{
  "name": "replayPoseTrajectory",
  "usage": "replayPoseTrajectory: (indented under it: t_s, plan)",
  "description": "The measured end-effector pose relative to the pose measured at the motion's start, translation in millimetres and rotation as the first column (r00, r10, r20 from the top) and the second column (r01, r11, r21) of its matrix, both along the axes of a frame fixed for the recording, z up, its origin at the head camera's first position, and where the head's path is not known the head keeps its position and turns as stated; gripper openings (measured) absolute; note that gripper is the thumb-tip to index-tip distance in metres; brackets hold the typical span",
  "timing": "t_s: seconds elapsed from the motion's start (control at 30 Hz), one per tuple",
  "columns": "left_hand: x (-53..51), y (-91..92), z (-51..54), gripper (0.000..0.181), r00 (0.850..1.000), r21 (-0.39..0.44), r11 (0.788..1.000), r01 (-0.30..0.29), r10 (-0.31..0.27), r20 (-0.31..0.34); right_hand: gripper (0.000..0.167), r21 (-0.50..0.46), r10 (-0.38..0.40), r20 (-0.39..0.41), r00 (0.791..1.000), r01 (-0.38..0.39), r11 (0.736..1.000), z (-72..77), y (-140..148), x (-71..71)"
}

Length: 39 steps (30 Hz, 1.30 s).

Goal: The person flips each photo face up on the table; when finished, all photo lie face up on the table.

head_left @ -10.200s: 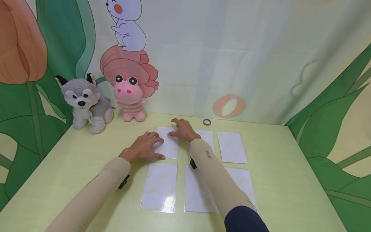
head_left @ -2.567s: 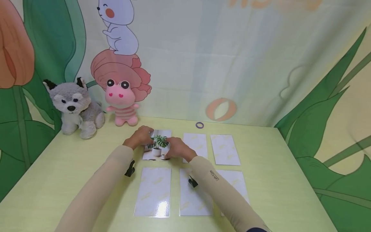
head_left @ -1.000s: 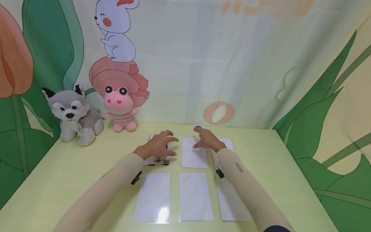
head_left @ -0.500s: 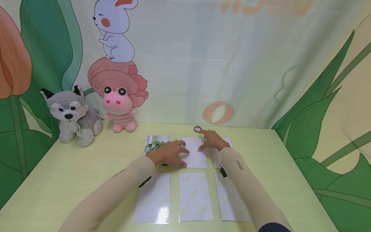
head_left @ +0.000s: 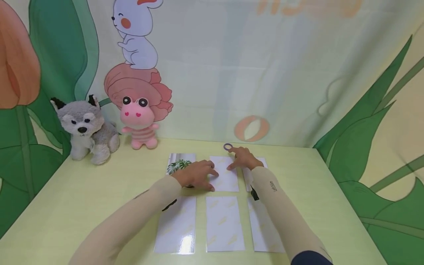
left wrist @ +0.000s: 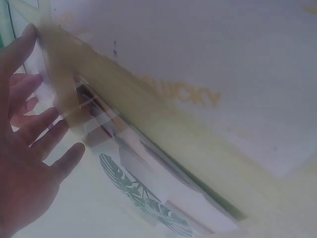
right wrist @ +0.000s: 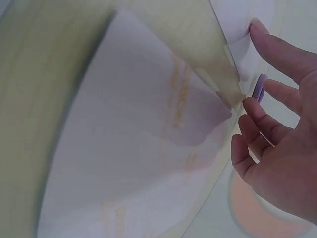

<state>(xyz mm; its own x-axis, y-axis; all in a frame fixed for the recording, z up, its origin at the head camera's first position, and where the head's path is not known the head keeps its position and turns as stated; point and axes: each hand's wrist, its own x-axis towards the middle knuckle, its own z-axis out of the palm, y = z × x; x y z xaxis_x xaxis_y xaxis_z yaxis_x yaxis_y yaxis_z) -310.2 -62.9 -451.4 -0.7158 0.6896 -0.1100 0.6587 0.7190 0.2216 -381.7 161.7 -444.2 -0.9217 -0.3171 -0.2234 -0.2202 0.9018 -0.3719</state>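
Observation:
In the head view a white face-down card (head_left: 225,184) with faint yellow print lies in the middle of the back row. My left hand (head_left: 198,174) is at its left edge, fingers spread and thumb near the lower left corner. My right hand (head_left: 244,158) is at its upper right edge; the right wrist view shows the thumb (right wrist: 277,47) at the card's edge. Left of it lies a face-up card (head_left: 181,162) picturing a potted monstera, partly covered by my left hand. A back-right card (head_left: 263,161) is mostly hidden by my right hand and forearm.
Three more face-down cards make the front row: left (head_left: 175,232), middle (head_left: 225,228), and right (head_left: 266,235), partly under my sleeve. A purple ring (head_left: 227,147) lies just behind my right hand. A husky plush (head_left: 87,130) and a pink plush (head_left: 140,123) stand at the back left.
The back-left card was face down, was then held face up by both hands, and now lies face up. Both hands have since moved right to the back-middle card and barely moved this last half second.

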Motion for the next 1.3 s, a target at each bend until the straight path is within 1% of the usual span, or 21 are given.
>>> replayPoseTrajectory:
  t_s: [0.23,0.43,0.6,0.7,0.8,0.87,0.93,1.03,1.17,1.23,1.3]
  plan:
    - [-1.6,2.3,-0.4,0.054,0.999,-0.023,0.999,-0.031,0.031,0.010,0.082,0.015,0.032,0.021,0.999,-0.032,0.999,-0.2,2,-6.8]
    - [-1.9,4.7,-1.9,0.054,0.999,-0.022,0.999,-0.046,0.046,0.015,0.080,-0.025,0.011,0.052,0.999,-0.010,1.000,-2.8,3,-9.9]
    - [-0.5,6.3,0.5,0.054,0.998,-0.019,0.998,-0.053,0.054,0.017,0.079,-0.047,0.015,0.041,0.999,-0.013,0.999,-2.8,2,-10.3]
    - [0.1,6.9,1.9,0.054,0.998,-0.021,0.998,-0.062,0.063,0.027,0.080,-0.091,0.002,0.026,1.000,0.000,0.996,-2.2,3,-11.9]
    - [0.0,7.3,2.4,0.055,0.997,-0.034,0.996,-0.077,0.078,0.030,0.078,-0.180,-0.030,0.015,0.999,0.032,0.983,-0.6,3,-13.6]
    - [-0.3,7.7,2.1,0.054,0.996,-0.039,0.995,-0.087,0.088,0.029,0.074,-0.250,-0.057,0.020,0.998,0.060,0.966,0.6,5,-13.6]
    - [-0.4,8.2,2.0,0.054,0.995,-0.044,0.995,-0.093,0.095,0.034,0.068,-0.332,-0.081,0.046,0.996,0.092,0.939,1.7,6,-12.6]
    - [-0.2,8.6,1.9,0.054,0.994,-0.043,0.994,-0.098,0.099,0.043,0.059,-0.453,-0.111,0.114,0.987,0.151,0.878,1.7,8,-10.4]
    - [1.1,10.0,4.1,0.054,0.994,-0.055,0.994,-0.097,0.099,0.048,0.054,-0.575,-0.128,0.200,0.971,0.223,0.787,-0.8,9,-8.1]
    - [1.8,10.9,5.5,0.054,0.994,-0.060,0.993,-0.099,0.102,0.049,0.054,-0.615,-0.121,0.221,0.968,0.235,0.752,-2.7,12,-6.7]
    - [2.2,11.6,6.3,0.054,0.993,-0.063,0.993,-0.104,0.107,0.047,0.054,-0.648,-0.108,0.232,0.967,0.236,0.725,-3.5,14,-4.4]
